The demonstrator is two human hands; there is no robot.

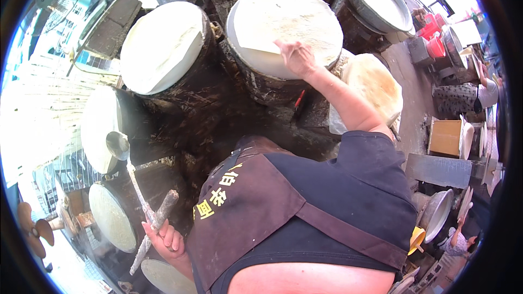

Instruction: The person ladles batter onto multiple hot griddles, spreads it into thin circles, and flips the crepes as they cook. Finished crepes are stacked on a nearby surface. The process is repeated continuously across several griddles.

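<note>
My left hand is closed round a ladle and a stick-like wooden tool crusted with pale batter. The ladle's metal bowl points up and away, near a round griddle on the left. My right hand reaches over the large round griddle ahead, fingers curled at the near edge of a thin, pale pancake. That edge lies as a straight fold across the griddle; the fingertips are partly hidden. Beside my right forearm is a round, lightly browned stack of thin pancakes.
Another griddle at the far left bears a pale sheet. More round griddles curve round my left side. A wide metal basin stands far right. A red-handled tool lies by the stack. Other people are at the right.
</note>
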